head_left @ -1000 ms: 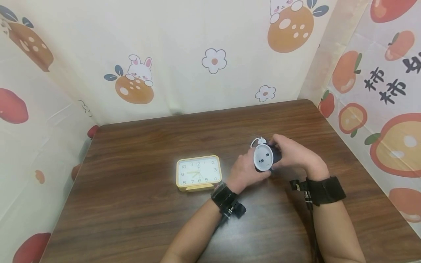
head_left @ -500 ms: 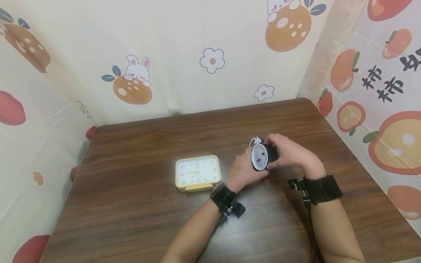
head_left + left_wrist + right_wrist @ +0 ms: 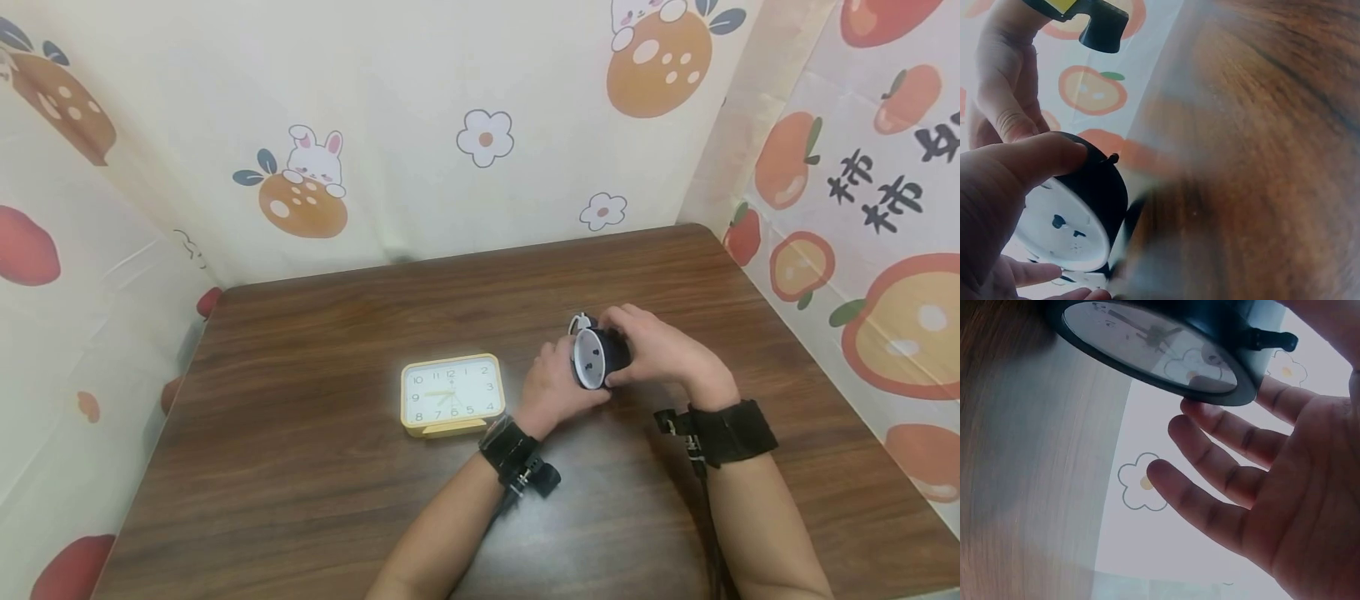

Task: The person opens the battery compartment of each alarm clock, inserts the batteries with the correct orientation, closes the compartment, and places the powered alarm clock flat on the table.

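A small dark round alarm clock (image 3: 588, 360) with a pale back and metal bell parts on top is held between both hands, right of the table's middle. My left hand (image 3: 553, 385) grips its left side; in the left wrist view the thumb (image 3: 1054, 155) lies along the black casing, above the white back with its small knobs. From the right, my right hand (image 3: 663, 354) holds the casing between thumb and fingers. The right wrist view shows the glass face (image 3: 1147, 337), with several fingertips (image 3: 1182, 428) spread near its rim.
A yellow rectangular clock (image 3: 453, 392) with a white dial lies on the brown wooden table (image 3: 315, 500), left of my left hand. Fruit-patterned sheets (image 3: 405, 100) hang behind the table and at both sides. Each wrist wears a black strap with a small camera.
The alarm clock has turned so that its pale back faces more to the left and looks narrower. My right hand has shifted slightly left with it; the yellow clock stays in place.
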### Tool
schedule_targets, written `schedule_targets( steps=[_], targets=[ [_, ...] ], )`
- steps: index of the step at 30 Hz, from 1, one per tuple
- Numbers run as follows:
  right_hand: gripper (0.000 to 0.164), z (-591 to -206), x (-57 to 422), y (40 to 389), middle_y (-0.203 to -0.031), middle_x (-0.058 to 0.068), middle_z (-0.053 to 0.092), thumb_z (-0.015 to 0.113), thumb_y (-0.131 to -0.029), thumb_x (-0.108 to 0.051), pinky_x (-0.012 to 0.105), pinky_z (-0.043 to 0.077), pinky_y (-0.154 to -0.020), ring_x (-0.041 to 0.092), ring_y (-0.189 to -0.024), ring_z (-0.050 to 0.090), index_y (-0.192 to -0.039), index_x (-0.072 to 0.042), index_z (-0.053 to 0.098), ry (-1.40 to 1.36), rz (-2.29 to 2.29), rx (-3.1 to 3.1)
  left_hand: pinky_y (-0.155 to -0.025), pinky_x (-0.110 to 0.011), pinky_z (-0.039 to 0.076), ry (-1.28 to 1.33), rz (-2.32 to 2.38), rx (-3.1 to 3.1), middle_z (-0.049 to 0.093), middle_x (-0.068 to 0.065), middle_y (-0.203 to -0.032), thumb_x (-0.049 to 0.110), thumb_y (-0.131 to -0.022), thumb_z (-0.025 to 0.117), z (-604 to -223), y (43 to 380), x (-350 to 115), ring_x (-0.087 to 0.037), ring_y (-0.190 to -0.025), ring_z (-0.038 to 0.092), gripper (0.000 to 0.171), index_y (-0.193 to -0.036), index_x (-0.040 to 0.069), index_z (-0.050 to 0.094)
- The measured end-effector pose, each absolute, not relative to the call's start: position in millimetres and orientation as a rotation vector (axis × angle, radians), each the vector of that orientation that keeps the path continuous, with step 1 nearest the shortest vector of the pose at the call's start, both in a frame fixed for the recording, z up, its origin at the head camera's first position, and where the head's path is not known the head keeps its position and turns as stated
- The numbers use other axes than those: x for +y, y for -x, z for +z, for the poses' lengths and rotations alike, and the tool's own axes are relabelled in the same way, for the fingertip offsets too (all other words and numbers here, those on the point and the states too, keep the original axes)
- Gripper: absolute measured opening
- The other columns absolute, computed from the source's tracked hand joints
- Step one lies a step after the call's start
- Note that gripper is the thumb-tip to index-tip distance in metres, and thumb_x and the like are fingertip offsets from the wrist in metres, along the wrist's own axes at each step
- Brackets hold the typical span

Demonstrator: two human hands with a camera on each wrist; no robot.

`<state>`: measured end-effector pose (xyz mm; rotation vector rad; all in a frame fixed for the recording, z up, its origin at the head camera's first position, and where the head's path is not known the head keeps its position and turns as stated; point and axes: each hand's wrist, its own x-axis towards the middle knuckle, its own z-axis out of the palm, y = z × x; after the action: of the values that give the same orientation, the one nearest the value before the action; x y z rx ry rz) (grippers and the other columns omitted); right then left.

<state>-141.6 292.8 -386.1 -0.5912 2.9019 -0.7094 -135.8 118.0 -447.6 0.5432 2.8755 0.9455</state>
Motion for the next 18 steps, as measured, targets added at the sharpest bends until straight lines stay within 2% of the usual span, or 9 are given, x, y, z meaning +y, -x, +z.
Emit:
schedule_targets(
  steps=[6,10,14,18],
  targets=[
    [0.086,-389.7,301.4,141.2,-0.116,0.006,0.048,0.083,-0.05,-0.036,0.046,0.039,-0.088,0.025,-0.106,0.046,-0.12,-0.011,0.04,0.528,-0.803,2.742,-0.072,-0.024,0.043,-0.564,0.939,2.898,0.044,0.0,-0.11,0.06,-0.048,0.071,-434.9,135.1,116.4,-0.013,-0.093,0.045,0.103,-0.132,0.021,0.028],
    [0.097,-393.6,304.2,141.0,-0.123,0.005,0.045,0.081,-0.047,-0.046,0.049,0.035,-0.091,0.026,-0.11,0.043,-0.127,-0.017,0.034,0.462,-0.866,2.604,-0.072,-0.025,0.043,-0.597,0.945,2.887,0.044,0.0,-0.113,0.063,-0.046,0.071,-425.1,133.3,114.4,-0.013,-0.096,0.045,0.11,-0.135,0.026,0.02],
    [0.102,-396.3,305.2,141.5,-0.127,0.007,0.041,0.083,-0.047,-0.038,0.053,0.031,-0.091,0.027,-0.112,0.039,-0.131,-0.021,0.028,0.453,-0.913,2.504,-0.071,-0.025,0.043,-0.614,0.933,2.872,0.045,0.0,-0.111,0.059,-0.049,0.072,-420.1,131.0,113.4,-0.014,-0.095,0.046,0.108,-0.136,0.028,0.017],
    [0.108,-399.8,308.4,141.5,-0.126,0.008,0.042,0.085,-0.044,-0.028,0.053,0.032,-0.087,0.029,-0.109,0.041,-0.132,-0.026,0.023,0.364,-0.871,2.479,-0.071,-0.026,0.043,-0.658,0.953,2.878,0.045,-0.001,-0.113,0.055,-0.055,0.071,-418.0,129.6,113.1,-0.014,-0.095,0.046,0.1,-0.136,0.03,0.018]
  ],
)
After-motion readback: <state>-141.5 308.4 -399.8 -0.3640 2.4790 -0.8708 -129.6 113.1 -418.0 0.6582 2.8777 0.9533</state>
